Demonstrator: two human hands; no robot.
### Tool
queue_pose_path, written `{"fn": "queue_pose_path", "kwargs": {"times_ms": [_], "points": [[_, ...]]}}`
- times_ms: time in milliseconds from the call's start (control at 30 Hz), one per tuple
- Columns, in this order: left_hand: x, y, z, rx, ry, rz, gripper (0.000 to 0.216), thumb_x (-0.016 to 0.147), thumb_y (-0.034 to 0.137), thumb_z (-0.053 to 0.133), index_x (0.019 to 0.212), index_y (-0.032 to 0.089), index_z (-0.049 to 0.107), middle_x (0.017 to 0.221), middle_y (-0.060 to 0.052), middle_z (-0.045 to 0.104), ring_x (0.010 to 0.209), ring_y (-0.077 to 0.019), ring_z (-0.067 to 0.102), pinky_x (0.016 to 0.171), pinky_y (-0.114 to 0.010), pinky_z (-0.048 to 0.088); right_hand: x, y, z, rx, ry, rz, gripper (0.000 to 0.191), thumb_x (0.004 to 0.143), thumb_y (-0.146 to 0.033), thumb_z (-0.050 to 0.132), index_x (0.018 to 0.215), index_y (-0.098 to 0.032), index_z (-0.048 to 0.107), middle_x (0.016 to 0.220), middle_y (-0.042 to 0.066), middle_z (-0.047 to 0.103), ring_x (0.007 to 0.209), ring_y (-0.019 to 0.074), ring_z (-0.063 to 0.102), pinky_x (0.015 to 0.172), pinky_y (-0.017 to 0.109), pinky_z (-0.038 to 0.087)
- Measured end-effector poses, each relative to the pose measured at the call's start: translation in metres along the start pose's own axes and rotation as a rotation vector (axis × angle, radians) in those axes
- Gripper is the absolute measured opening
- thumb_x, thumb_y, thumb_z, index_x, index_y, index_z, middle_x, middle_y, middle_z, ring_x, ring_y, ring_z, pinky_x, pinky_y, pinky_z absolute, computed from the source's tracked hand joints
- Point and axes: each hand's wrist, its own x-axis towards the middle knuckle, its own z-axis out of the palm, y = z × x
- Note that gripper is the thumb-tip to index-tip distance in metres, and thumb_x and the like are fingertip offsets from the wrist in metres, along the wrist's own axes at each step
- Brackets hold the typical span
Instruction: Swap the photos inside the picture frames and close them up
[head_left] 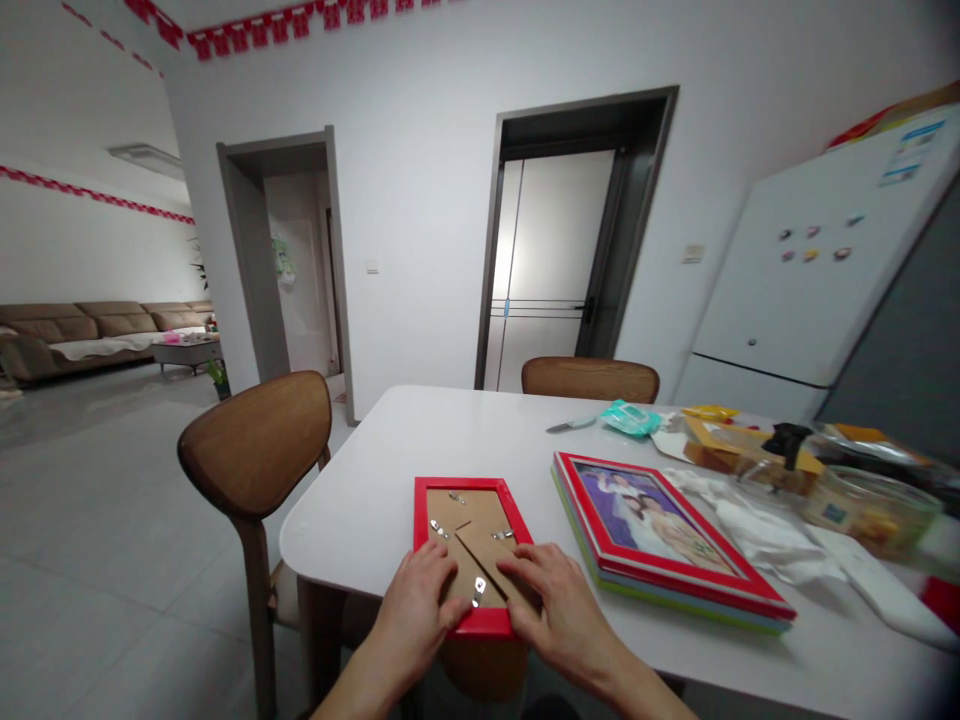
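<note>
A red picture frame (517, 515) lies face down at the near edge of the white table, its brown backing board (469, 510) facing up. Small metal turn clips (478, 592) sit around the board, and a stand flap (487, 565) runs slantwise across it. My left hand (424, 598) grips the frame's lower left side, fingers curled on the board and thumb near the bottom clip. At the lower right, my right hand (551, 600) is closed on the frame, its fingers over the flap. The frame's front is hidden.
Stacked frames (675, 590), a red one with a photo on top, lie to the right. Beyond are a knife (571, 425), a teal packet (630, 419), white tissue (772, 530) and a clear tub (870, 510). Wooden chairs (255, 440) stand at the table's left and far sides.
</note>
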Motion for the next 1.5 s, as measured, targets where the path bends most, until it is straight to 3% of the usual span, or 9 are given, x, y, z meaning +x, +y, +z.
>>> {"fn": "queue_pose_path", "kwargs": {"times_ms": [333, 467, 633, 767, 1000, 1067, 1167, 1267, 1500], "points": [[-0.013, -0.001, -0.002, 0.025, -0.024, 0.085, 0.024, 0.067, 0.036, 0.06, 0.083, 0.019, 0.057, 0.113, -0.008, 0.053, 0.107, -0.0223, 0.044, 0.093, -0.039, 0.031, 0.005, -0.001, 0.004, -0.095, 0.007, -0.011, 0.029, 0.07, -0.029, 0.047, 0.095, -0.025, 0.06, 0.094, 0.005, 0.056, 0.089, 0.0204, 0.044, 0.076, 0.033, 0.034], [-0.015, -0.006, -0.002, 0.016, -0.049, 0.058, 0.031, 0.059, 0.037, 0.066, 0.082, 0.018, 0.057, 0.115, -0.009, 0.051, 0.107, -0.0232, 0.044, 0.093, -0.039, 0.031, 0.004, -0.01, 0.004, -0.127, 0.015, -0.085, 0.027, 0.073, -0.028, 0.045, 0.096, -0.028, 0.058, 0.106, 0.006, 0.051, 0.097, 0.0216, 0.041, 0.08, 0.036, 0.031], [-0.014, -0.014, -0.003, -0.013, -0.062, 0.026, 0.032, 0.061, 0.037, 0.065, 0.085, 0.017, 0.058, 0.114, -0.01, 0.052, 0.109, -0.0235, 0.042, 0.093, -0.037, 0.032, 0.001, -0.028, 0.0, -0.086, -0.112, -0.262, 0.024, 0.079, -0.031, 0.039, 0.093, -0.032, 0.058, 0.107, 0.002, 0.049, 0.1, 0.0197, 0.039, 0.084, 0.036, 0.027], [-0.013, -0.013, -0.006, -0.042, -0.084, 0.02, 0.037, 0.062, 0.039, 0.063, 0.091, 0.016, 0.056, 0.112, -0.01, 0.052, 0.108, -0.0222, 0.043, 0.093, -0.036, 0.032, 0.002, -0.032, -0.006, -0.071, -0.172, -0.298, 0.023, 0.077, -0.036, 0.042, 0.094, -0.033, 0.058, 0.106, 0.002, 0.048, 0.098, 0.0191, 0.038, 0.083, 0.035, 0.028], [-0.015, -0.011, -0.007, -0.063, -0.077, -0.005, 0.03, 0.061, 0.037, 0.064, 0.082, 0.018, 0.057, 0.113, -0.008, 0.052, 0.108, -0.0216, 0.043, 0.092, -0.034, 0.032, 0.001, -0.03, -0.007, -0.05, -0.197, -0.338, 0.025, 0.075, -0.04, 0.045, 0.094, -0.032, 0.059, 0.103, 0.002, 0.05, 0.097, 0.0188, 0.04, 0.083, 0.034, 0.03], [-0.015, -0.012, -0.006, -0.076, -0.07, -0.015, 0.03, 0.06, 0.035, 0.065, 0.082, 0.017, 0.057, 0.113, -0.008, 0.052, 0.107, -0.0211, 0.043, 0.092, -0.033, 0.033, 0.003, -0.023, -0.005, -0.028, -0.164, -0.305, 0.03, 0.077, -0.039, 0.043, 0.102, -0.03, 0.055, 0.107, 0.003, 0.049, 0.099, 0.0184, 0.04, 0.084, 0.033, 0.03], [-0.014, -0.013, -0.005, -0.083, -0.067, -0.032, 0.032, 0.058, 0.031, 0.067, 0.084, 0.016, 0.057, 0.111, -0.009, 0.052, 0.104, -0.0208, 0.045, 0.09, -0.032, 0.034, 0.014, -0.004, 0.0, -0.048, -0.054, -0.122, 0.034, 0.08, -0.033, 0.037, 0.109, -0.022, 0.052, 0.107, 0.007, 0.05, 0.098, 0.0185, 0.042, 0.083, 0.031, 0.032], [-0.013, -0.013, -0.005, -0.095, -0.067, -0.037, 0.036, 0.057, 0.03, 0.068, 0.088, 0.016, 0.057, 0.11, -0.009, 0.052, 0.103, -0.0204, 0.046, 0.089, -0.031, 0.035, 0.028, 0.011, 0.003, -0.127, -0.022, 0.02, 0.031, 0.08, -0.027, 0.034, 0.098, -0.019, 0.059, 0.097, 0.009, 0.053, 0.091, 0.0183, 0.045, 0.079, 0.029, 0.034], [-0.014, -0.013, -0.005, -0.081, -0.048, -0.013, 0.035, 0.057, 0.029, 0.067, 0.089, 0.017, 0.056, 0.099, -0.006, 0.055, 0.095, -0.0193, 0.049, 0.085, -0.03, 0.037, 0.045, 0.015, 0.009, -0.149, -0.073, 0.055, 0.029, 0.077, -0.02, 0.035, 0.079, -0.016, 0.063, 0.085, 0.008, 0.051, 0.081, 0.0153, 0.046, 0.075, 0.024, 0.033]]}}
